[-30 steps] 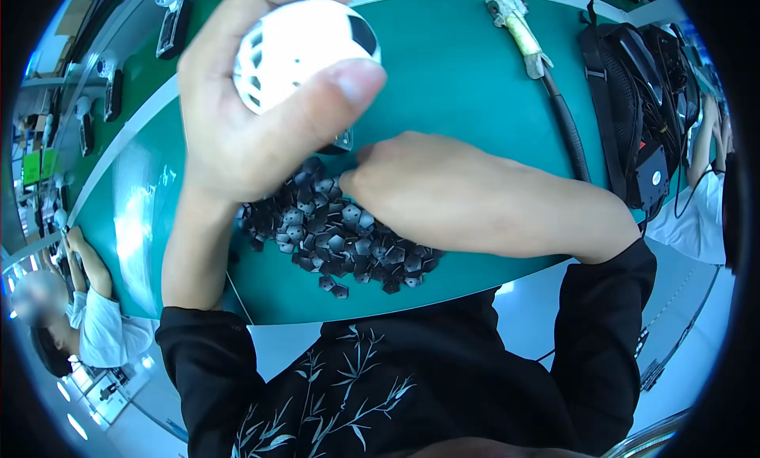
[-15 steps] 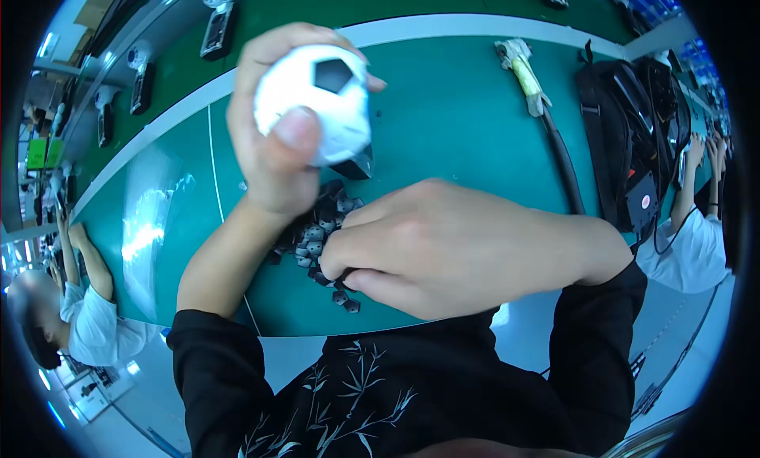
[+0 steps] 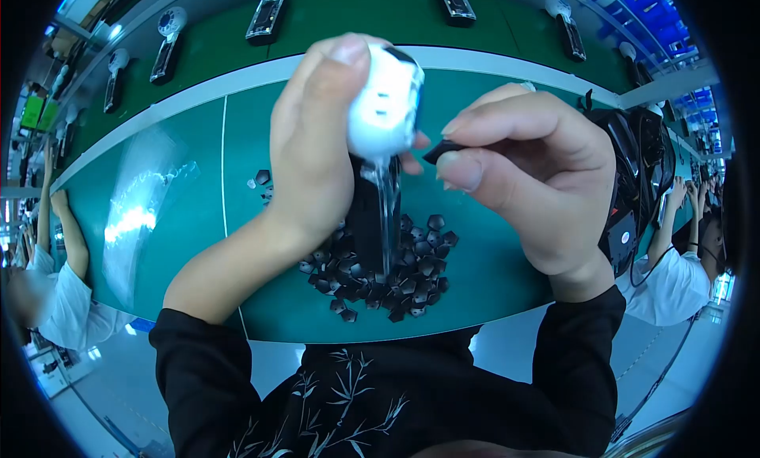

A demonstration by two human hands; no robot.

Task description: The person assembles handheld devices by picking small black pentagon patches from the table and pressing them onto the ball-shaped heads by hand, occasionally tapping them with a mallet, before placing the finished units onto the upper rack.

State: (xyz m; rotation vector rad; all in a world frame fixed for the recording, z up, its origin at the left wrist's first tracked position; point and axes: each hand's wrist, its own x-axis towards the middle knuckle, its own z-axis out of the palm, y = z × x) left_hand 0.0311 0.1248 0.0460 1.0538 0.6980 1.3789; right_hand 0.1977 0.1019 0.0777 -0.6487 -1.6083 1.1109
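Observation:
My left hand (image 3: 317,133) is wrapped round a white rounded device (image 3: 384,102) with a black patch on top and a dark, partly clear handle (image 3: 376,220) hanging below it. To the right, my right hand (image 3: 439,153) pinches a small black piece (image 3: 445,150) between thumb and forefinger, a short gap from the device. Many loose black pentagon pieces (image 3: 419,272) lie in a pile on the green table (image 3: 277,300) beneath the device. A few more pieces (image 3: 263,177) rest left of my left wrist.
Similar white-headed devices (image 3: 169,46) stand along the green belt (image 3: 340,22) beyond the table's pale rail (image 3: 198,91). Clear plastic film (image 3: 138,212) lies at the left. A black bag (image 3: 645,153) sits at the right. Co-workers sit at the left (image 3: 63,300) and right (image 3: 673,284).
My right hand has risen from the pile to beside the device, now with a black piece in its fingers. My left hand has turned the device, so its handle shows. The view has shifted.

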